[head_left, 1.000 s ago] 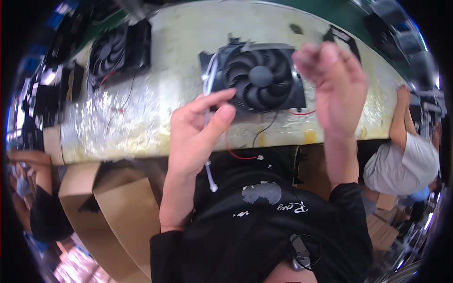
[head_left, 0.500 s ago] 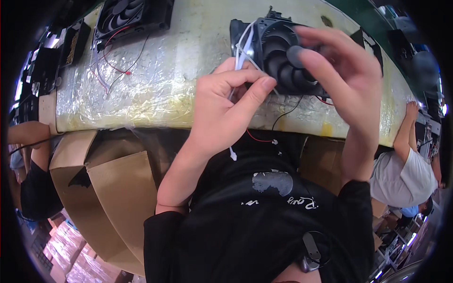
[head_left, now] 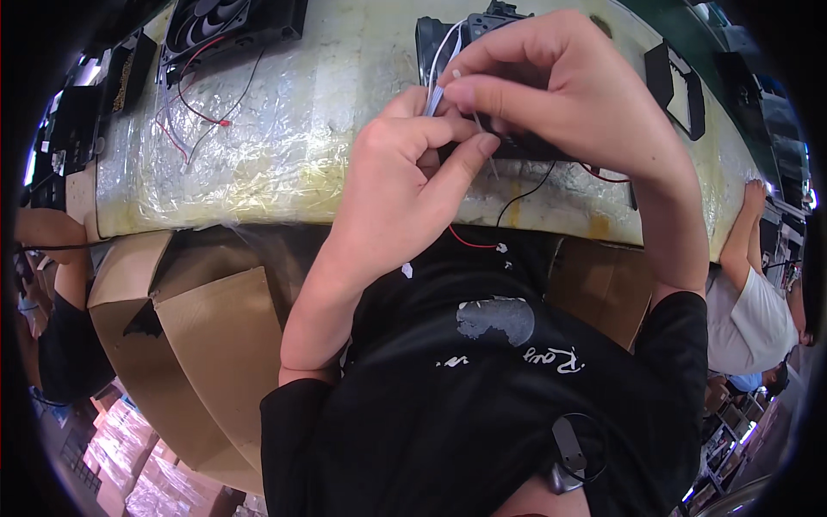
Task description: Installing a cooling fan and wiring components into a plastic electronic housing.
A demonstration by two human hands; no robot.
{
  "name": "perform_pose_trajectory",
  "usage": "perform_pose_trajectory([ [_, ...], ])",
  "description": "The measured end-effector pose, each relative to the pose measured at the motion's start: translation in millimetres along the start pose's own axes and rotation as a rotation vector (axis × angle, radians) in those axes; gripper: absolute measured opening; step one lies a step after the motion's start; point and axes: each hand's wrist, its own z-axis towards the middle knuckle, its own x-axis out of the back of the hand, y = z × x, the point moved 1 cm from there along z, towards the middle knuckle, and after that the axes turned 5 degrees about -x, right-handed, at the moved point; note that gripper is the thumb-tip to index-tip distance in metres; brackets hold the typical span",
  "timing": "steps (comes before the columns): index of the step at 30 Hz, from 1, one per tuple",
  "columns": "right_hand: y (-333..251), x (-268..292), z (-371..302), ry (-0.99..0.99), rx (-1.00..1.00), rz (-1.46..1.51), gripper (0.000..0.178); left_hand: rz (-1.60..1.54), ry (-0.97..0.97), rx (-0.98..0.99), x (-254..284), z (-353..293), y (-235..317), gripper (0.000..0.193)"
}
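Note:
My left hand (head_left: 413, 172) is closed, pinching a bundle of white and pale blue wires (head_left: 438, 96) together with a thin whitish cable tie (head_left: 493, 165). Fingertips of my right hand (head_left: 551, 95) pinch the upper part of that cable tie, just above my left thumb. Behind both hands stands a black fan unit (head_left: 431, 41); my right hand hides most of its blades. A white connector (head_left: 407, 270) hangs below my left wrist. From the unit, a black wire (head_left: 527, 193) and a red wire (head_left: 610, 179) trail over the table's near edge.
Another black fan unit (head_left: 233, 34) with red and black leads lies at the far left of the film-covered table (head_left: 258, 172). A black frame (head_left: 674, 90) lies at the right. Open cardboard boxes (head_left: 215, 319) stand below the edge. Other people (head_left: 749, 319) sit on both sides.
My right hand has moved left from in front of the fan and closed on the cable tie beside my left hand. My left hand keeps its hold on the wires.

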Motion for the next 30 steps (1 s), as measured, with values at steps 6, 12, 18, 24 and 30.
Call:
perform_pose_trajectory([
  [6, -13, 10, 0, 0.150, 0.012, -0.118, 0.012, -0.146, 0.078, 0.001, 2, -1, -7, 0.018],
  [12, 7, 8, 14, 0.457, 0.219, -0.050, 0.013, -0.301, 0.161, 0.258, 13, -2, -4, 0.033],
  [18, 20, 5, 24, 0.427, 0.174, -0.029, 0.013, -0.321, 0.165, 0.262, 13, -4, -7, 0.032],
  [24, 25, 7, 28, 0.337, 0.080, 0.071, 0.014, -0.287, 0.102, 0.297, 16, -2, -6, 0.033],
  [30, 11, 5, 17, 0.272, 0.008, -0.148, 0.013, -0.258, -0.040, 0.341, 29, 2, 2, 0.030],
])
